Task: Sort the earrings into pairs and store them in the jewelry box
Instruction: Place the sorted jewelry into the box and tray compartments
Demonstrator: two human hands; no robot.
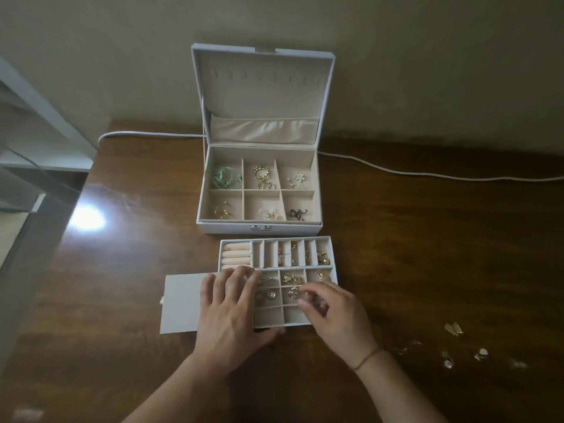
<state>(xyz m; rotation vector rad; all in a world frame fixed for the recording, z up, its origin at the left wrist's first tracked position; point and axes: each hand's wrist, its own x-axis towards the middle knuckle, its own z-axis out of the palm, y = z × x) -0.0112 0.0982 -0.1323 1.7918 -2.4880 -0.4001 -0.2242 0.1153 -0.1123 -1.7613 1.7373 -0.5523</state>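
On table, near edge: tray (331,267) w/ dividers, just in front of box (259,228); both hands over its near half.
Tray cells: back row narrow slots, some w/ gold bits, ring rolls (235,257) at back left; near cells hold gold earrings (292,279), a few cells bare.
R hand: (337,319) over tray's near right cells, fingers curled in toward thumb; tips blurred, can't tell if it pinches anything.
L hand: (232,306) flat-ish on tray's left side, fingers spread and fairly straight, tips at the cells; thumb tucked along tray's near edge. Grips nothing that shows.
Flat panel: (181,303) pale, sticks out left from under L hand, partly under tray.
Box: lid up against wall, pouch in lid; six cells inside. Back row: green pair (224,177), gold hoops (263,177), white flower pair (298,181). Front row: gold pair (223,210), pale pair (269,214), dark pair (297,214).
Latch: (260,227) metal, box front, centre.
Loose earrings: (453,328) gold one plus several small ones scattered on table, well right of R hand, apart from tray.
Wrist: thin band (367,358) on R wrist.
Cable: (427,174) white, runs along table behind box, both sides.
Table: (442,239) dark wood, glare spot at left.
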